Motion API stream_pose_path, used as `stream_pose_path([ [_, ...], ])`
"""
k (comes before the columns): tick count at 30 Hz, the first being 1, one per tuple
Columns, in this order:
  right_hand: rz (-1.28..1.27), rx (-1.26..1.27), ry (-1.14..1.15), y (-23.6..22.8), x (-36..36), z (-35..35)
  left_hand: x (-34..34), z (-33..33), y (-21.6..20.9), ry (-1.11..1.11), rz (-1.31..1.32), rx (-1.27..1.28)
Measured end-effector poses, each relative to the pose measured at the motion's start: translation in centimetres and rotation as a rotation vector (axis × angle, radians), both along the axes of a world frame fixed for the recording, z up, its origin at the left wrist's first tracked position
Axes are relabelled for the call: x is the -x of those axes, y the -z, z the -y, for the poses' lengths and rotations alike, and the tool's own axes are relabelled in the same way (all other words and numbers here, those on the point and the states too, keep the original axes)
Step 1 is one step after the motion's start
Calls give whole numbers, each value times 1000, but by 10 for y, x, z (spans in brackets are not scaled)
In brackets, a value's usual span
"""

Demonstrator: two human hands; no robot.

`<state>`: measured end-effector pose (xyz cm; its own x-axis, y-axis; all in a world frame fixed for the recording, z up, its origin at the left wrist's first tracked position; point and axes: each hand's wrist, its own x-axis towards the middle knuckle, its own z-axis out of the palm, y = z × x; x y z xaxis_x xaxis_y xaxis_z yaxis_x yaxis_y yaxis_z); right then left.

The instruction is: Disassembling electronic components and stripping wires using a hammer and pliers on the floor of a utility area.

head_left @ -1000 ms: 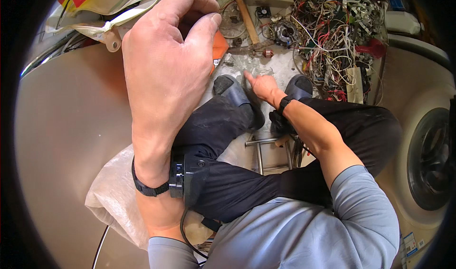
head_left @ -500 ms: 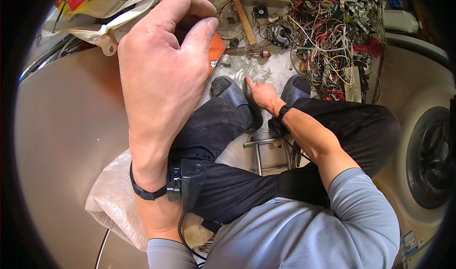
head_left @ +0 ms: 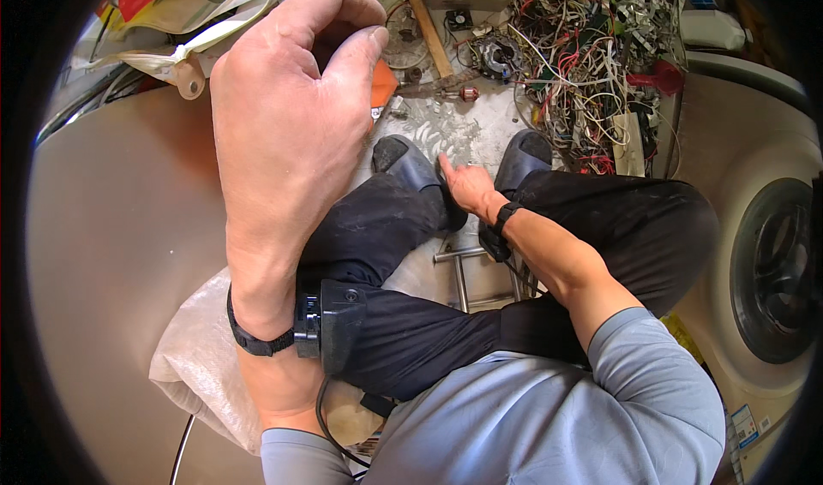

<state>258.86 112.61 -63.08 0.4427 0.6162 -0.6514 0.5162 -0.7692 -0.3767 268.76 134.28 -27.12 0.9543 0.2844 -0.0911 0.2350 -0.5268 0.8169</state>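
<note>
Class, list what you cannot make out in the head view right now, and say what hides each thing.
All in the head view:
- Left hand: its back hides the palm and lower fingers.
- Right hand: its folded fingers are tucked out of sight beneath it.
- Orange item: partly covered by the left hand.
- Round dark washing-machine door: cut off by the right fisheye rim.

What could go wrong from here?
1. Wires are heaped by the right shoe: loose ends could snag it or scratch the right hand nearby.
2. The left hand looms large and hides what lies behind it, so something there may be missed.
3. The cable below the left wrist might catch.
</note>
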Motion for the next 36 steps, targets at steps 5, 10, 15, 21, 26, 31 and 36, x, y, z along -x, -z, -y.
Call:
stream_pose_path([
  [5,72,-47,105,10,7,22,-1,2,-1,26,22,-28],
  [10,169,-92,92,16,36,40,2,0,1,13,13,-4],
  [15,52,-28,185,24,16,27,1,7,0,37,34,-58],
  [21,134,-104,46,18,25,22,2,3,0,26,20,4],
  [26,-26,-127,-41,22,31,39,1,3,-3,41,12,-45],
  [31,-31,-58,39,24,-4,18,1,3,-1,25,22,-42],
  [36,-44,-104,0,20,-22,1,3,0,-1,22,37,-40],
])
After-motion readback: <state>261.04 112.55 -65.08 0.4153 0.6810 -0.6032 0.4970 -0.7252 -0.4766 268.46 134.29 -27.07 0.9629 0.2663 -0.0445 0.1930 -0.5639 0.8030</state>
